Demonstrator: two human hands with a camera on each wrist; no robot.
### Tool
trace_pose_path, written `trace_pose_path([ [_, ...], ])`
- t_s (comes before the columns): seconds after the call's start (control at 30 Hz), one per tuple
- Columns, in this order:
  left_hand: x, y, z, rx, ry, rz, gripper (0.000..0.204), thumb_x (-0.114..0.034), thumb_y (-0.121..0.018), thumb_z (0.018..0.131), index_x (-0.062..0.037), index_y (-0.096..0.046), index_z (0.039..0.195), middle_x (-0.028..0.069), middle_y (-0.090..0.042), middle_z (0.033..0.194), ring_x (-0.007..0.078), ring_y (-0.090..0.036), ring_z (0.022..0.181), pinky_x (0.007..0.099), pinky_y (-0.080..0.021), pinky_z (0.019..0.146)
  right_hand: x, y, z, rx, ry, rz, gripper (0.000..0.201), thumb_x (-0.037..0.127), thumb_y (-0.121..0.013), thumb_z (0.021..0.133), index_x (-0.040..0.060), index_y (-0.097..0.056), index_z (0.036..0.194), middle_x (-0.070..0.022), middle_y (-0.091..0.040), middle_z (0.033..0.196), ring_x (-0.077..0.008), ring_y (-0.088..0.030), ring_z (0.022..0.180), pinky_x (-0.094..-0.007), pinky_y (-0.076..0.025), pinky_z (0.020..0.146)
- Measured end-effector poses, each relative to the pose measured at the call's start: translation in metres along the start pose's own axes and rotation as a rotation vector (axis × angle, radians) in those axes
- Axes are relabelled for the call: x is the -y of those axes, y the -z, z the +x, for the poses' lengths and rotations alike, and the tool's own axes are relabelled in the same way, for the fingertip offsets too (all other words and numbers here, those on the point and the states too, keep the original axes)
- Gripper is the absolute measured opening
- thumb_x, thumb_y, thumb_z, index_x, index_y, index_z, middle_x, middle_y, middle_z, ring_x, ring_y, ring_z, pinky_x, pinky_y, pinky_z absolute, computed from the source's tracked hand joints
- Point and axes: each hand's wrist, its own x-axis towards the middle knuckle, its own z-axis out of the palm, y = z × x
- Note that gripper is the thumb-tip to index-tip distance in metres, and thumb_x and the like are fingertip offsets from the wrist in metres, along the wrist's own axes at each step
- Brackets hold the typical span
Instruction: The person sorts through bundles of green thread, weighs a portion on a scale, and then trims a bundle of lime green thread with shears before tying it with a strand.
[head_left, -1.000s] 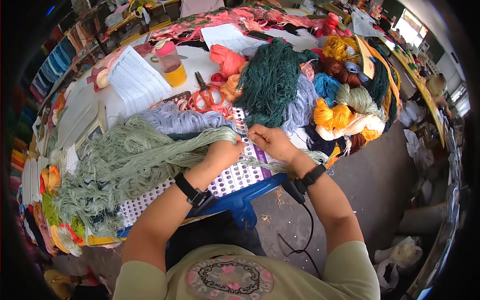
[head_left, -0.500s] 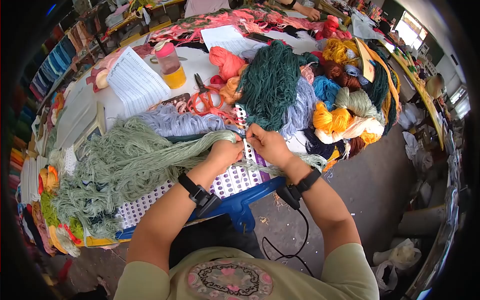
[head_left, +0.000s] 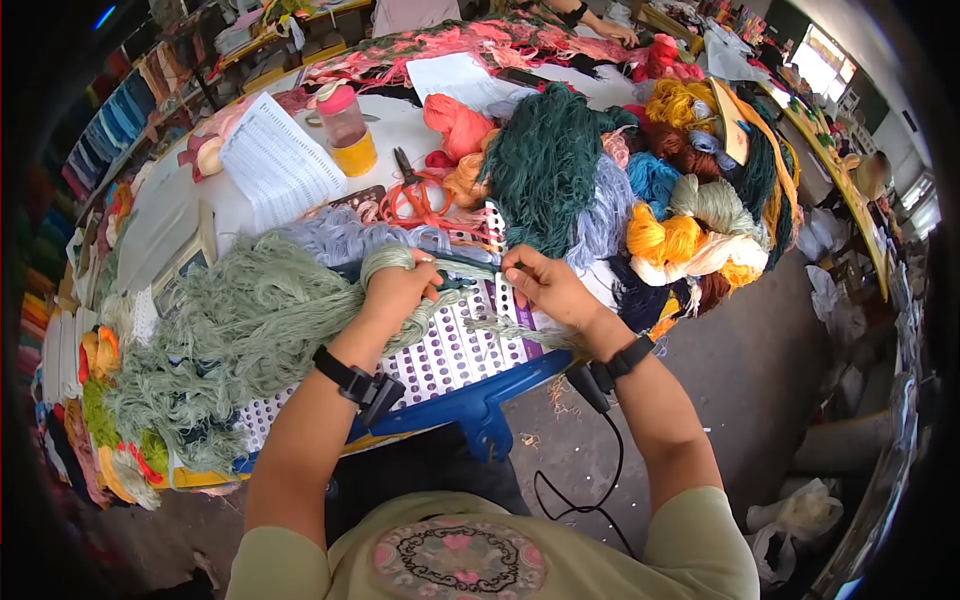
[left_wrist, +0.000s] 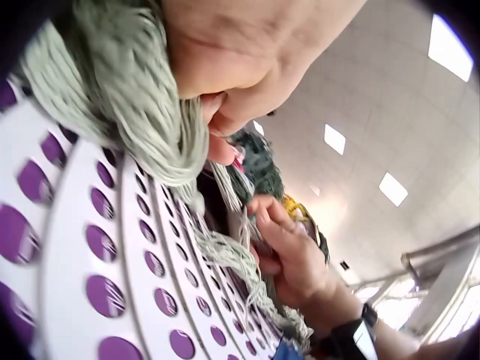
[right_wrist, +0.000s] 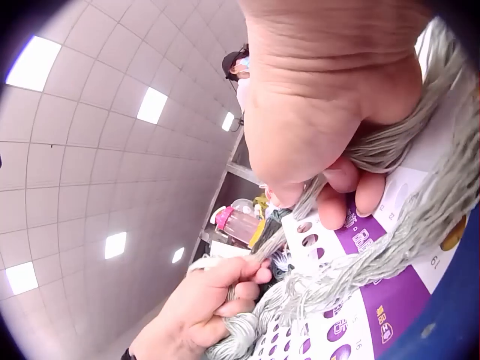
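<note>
My left hand (head_left: 398,290) curls round a thick pale green skein (head_left: 385,260) whose bulk trails left into a large pale green heap (head_left: 250,310). Thin pale strands stretch from it to my right hand (head_left: 548,285), which pinches them between thumb and fingertips. In the right wrist view more pale green yarn (right_wrist: 397,142) passes through the palm of my right hand (right_wrist: 330,112). Beneath both hands lies a white card with rows of purple dots (head_left: 450,350). A loose pale green strand bundle (left_wrist: 232,255) rests on that card in the left wrist view.
Orange-handled scissors (head_left: 412,195), a pink-lidded jar (head_left: 345,130) and a printed sheet (head_left: 280,165) lie beyond my hands. Dark green yarn (head_left: 545,170) and other coloured skeins are piled to the right. A blue edge (head_left: 450,400) runs along the near side. Another person's arm reaches in at the far side.
My left hand has moved left, away from my right hand, with the skein round it; strands now span between them. My right hand has stayed nearly in place.
</note>
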Motion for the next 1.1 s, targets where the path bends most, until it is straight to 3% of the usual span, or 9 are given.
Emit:
trace_pose_path([
  [0.13,-0.003,-0.002,-0.011,0.115,0.095,-0.203,0.018,-0.014,-0.061,0.090,0.0007,-0.058,0.101,0.0105,-0.067,0.084,0.0089,-0.053,0.054,0.0219,-0.037,0.045,-0.002,0.000,0.005,0.039,-0.044,0.047,0.011,0.021,-0.055,0.098,0.0114,-0.055,0.103,0.0012,-0.055,0.060,-0.0063,-0.049,0.053,-0.0249,-0.041,0.051],
  [0.3,0.007,-0.018,-0.010,0.038,-0.146,0.139,0.021,-0.019,-0.065,0.090,0.0004,-0.062,0.096,0.0053,-0.064,0.081,0.0069,-0.050,0.056,0.0221,-0.036,0.045,-0.001,-0.001,0.004,0.040,-0.053,0.075,0.011,0.021,-0.056,0.098,0.0112,-0.055,0.102,0.0014,-0.054,0.059,-0.0058,-0.048,0.053,-0.0246,-0.040,0.051],
  [0.53,-0.036,-0.033,-0.036,0.475,0.128,-0.619,0.020,-0.015,-0.060,0.091,-0.0013,-0.062,0.105,0.0069,-0.067,0.088,0.0049,-0.050,0.058,0.0167,-0.029,0.043,0.000,0.001,0.006,0.065,-0.061,0.019,0.015,0.019,-0.062,0.094,0.0092,-0.057,0.104,0.0007,-0.057,0.062,-0.0063,-0.052,0.056,-0.0249,-0.042,0.053],
  [0.67,-0.027,-0.057,-0.028,0.489,0.222,-0.010,0.028,-0.008,-0.046,0.091,-0.0043,-0.055,0.117,0.0090,-0.070,0.093,0.0074,-0.053,0.053,0.0207,-0.036,0.043,-0.008,0.003,0.008,0.098,-0.052,0.184,0.022,0.013,-0.066,0.089,0.0029,-0.062,0.107,0.0009,-0.061,0.069,-0.0063,-0.052,0.058,-0.0234,-0.043,0.054],
  [0.8,-0.016,-0.071,-0.012,0.506,-0.010,0.382,0.023,-0.014,-0.043,0.095,-0.0045,-0.057,0.111,0.0084,-0.071,0.085,0.0114,-0.057,0.049,0.0293,-0.046,0.047,-0.013,0.007,0.009,0.170,-0.088,0.118,0.024,0.021,-0.067,0.089,0.0050,-0.062,0.107,-0.0001,-0.062,0.072,-0.0064,-0.051,0.058,-0.0236,-0.042,0.055],
  [0.93,-0.032,-0.033,-0.007,0.567,0.242,-0.055,0.022,-0.029,-0.065,0.089,-0.0160,-0.061,0.106,0.0053,-0.071,0.100,0.0069,-0.057,0.066,0.0203,-0.038,0.061,-0.001,0.003,0.002,0.044,0.001,-0.035,0.032,0.039,-0.057,0.095,0.0100,-0.056,0.109,-0.0027,-0.059,0.066,-0.0092,-0.052,0.060,-0.0273,-0.042,0.057],
  [0.97,-0.031,-0.017,-0.010,0.445,0.181,-0.243,0.018,-0.024,-0.064,0.091,-0.0147,-0.061,0.106,0.0080,-0.069,0.106,0.0048,-0.053,0.064,0.0189,-0.037,0.054,-0.026,-0.002,0.012,-0.031,0.276,-0.138,0.037,0.048,-0.047,0.098,0.0135,-0.051,0.109,-0.0033,-0.056,0.062,-0.0130,-0.054,0.060,-0.0305,-0.043,0.060],
  [1.0,-0.037,0.008,-0.009,0.633,0.160,-0.537,0.012,-0.019,-0.062,0.093,-0.0121,-0.059,0.103,0.0109,-0.069,0.106,0.0051,-0.054,0.063,0.0161,-0.033,0.046,-0.024,-0.001,0.011,-0.037,0.276,-0.130,0.037,0.048,-0.047,0.098,0.0135,-0.051,0.109,-0.0033,-0.056,0.062,-0.0130,-0.054,0.060,-0.0305,-0.043,0.060],
  [1.1,-0.049,0.073,-0.033,0.504,0.038,-0.874,0.012,-0.016,-0.057,0.096,-0.0071,-0.059,0.103,0.0075,-0.067,0.092,-0.0002,-0.044,0.053,0.0141,-0.030,0.040,-0.008,0.005,0.007,0.103,0.005,-0.083,0.039,0.053,-0.042,0.098,0.0151,-0.049,0.106,-0.0022,-0.056,0.060,-0.0165,-0.058,0.060,-0.0330,-0.044,0.061],
])
